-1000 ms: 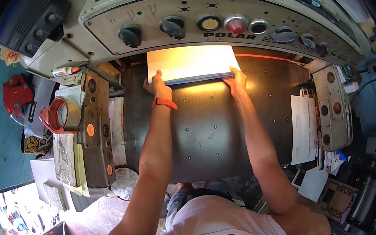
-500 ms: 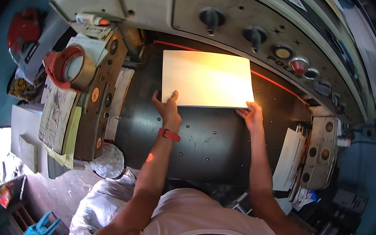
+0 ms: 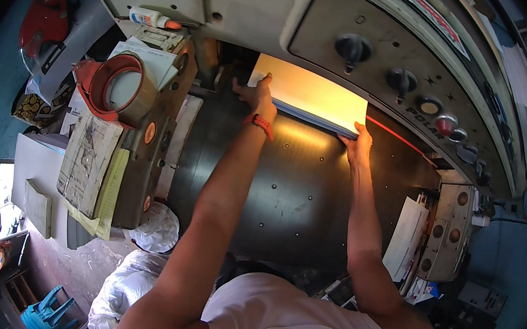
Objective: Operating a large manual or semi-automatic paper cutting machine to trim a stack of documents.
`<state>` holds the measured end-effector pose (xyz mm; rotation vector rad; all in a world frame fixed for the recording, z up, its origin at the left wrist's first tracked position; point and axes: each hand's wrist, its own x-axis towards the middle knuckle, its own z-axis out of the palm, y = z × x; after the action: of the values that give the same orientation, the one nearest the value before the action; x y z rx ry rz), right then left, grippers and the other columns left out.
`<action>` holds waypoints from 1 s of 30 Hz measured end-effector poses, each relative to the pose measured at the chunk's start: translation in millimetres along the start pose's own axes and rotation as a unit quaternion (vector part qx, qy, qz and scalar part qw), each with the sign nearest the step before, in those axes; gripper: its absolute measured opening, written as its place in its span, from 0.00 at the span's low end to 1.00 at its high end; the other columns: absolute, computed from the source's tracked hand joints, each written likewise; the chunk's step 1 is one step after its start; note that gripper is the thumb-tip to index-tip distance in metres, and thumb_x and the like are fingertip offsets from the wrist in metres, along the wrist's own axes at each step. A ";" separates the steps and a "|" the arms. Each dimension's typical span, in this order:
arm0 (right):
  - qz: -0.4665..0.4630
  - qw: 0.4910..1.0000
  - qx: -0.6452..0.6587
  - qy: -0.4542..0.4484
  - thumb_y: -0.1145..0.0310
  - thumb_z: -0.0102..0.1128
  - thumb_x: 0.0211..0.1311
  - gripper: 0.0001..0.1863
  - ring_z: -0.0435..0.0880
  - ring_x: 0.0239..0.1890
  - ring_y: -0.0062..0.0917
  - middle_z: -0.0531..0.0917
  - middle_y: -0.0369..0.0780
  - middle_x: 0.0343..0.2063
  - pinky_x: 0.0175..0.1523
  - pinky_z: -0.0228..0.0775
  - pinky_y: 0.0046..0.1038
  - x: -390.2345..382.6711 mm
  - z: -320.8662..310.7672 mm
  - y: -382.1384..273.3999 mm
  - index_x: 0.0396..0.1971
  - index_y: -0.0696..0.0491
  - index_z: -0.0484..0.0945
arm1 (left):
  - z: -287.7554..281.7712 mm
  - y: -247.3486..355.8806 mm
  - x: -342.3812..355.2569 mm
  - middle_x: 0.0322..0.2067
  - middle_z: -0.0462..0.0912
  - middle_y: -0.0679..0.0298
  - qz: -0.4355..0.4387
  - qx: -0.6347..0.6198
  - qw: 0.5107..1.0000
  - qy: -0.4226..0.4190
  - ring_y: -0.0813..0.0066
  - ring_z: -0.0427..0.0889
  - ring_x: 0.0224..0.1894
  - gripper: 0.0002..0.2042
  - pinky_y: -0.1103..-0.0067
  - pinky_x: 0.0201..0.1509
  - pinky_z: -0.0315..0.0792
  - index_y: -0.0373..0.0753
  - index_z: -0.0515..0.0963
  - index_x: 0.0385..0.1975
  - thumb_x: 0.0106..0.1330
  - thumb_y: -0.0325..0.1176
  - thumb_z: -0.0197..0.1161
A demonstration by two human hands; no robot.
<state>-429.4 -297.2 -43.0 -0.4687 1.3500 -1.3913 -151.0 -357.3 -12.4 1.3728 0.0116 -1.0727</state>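
Note:
A thick stack of pale paper sheets (image 3: 314, 93) lies on the dark metal table (image 3: 254, 189), lit warm yellow from above. Its far side passes under the front panel of the machine. My left hand (image 3: 260, 99), with a red wristband (image 3: 260, 124), is against the stack's near left corner. The thumb rests on the top sheet while the other fingers spread out to the left. At the near right corner, my right hand (image 3: 359, 146) pinches the stack, thumb on the edge and fingers partly hidden beneath.
The machine's front panel (image 3: 380, 54) with dark knobs overhangs the far side. On the left block sit a tape roll in a red dispenser (image 3: 116, 89), a glue bottle (image 3: 153, 19) and papers. Paper sheets (image 3: 403, 239) lie along the right side. A red line (image 3: 402, 141) crosses the table.
Both hands have moved forward with the paper stack, which has slid away from me and partly under the panel. The view has shifted, too.

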 end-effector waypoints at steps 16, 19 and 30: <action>0.037 0.994 0.045 -0.092 0.60 0.58 0.65 0.24 0.78 0.55 0.41 0.78 0.50 0.50 0.58 0.73 0.47 -20.7 51.6 9.8 0.54 0.61 0.71 | -39.2 -9.4 -11.4 0.70 0.49 0.42 -0.088 0.081 0.983 -0.140 0.55 0.53 0.72 0.51 0.63 0.72 0.57 0.26 0.48 0.69 0.50 0.38 0.75; 0.047 0.992 0.071 -0.089 0.60 0.60 0.63 0.23 0.80 0.51 0.39 0.79 0.49 0.48 0.55 0.74 0.47 -23.3 47.6 8.7 0.52 0.59 0.72 | -28.1 1.3 -6.4 0.69 0.50 0.39 -0.129 0.115 0.980 -0.099 0.50 0.56 0.71 0.51 0.58 0.71 0.57 0.23 0.52 0.67 0.49 0.44 0.75; -0.033 0.998 0.037 0.038 0.70 0.63 0.56 0.16 0.83 0.40 0.36 0.81 0.47 0.38 0.41 0.82 0.40 -0.4 21.1 24.7 0.42 0.62 0.73 | 0.0 -2.9 -41.8 0.65 0.62 0.52 -0.115 0.135 0.981 -0.074 0.56 0.62 0.66 0.38 0.56 0.64 0.62 0.32 0.70 0.59 0.45 0.41 0.75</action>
<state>-401.2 -300.6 -58.9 -0.4178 1.3487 -1.5217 -176.1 -331.7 9.4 1.5587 -0.0897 -1.4075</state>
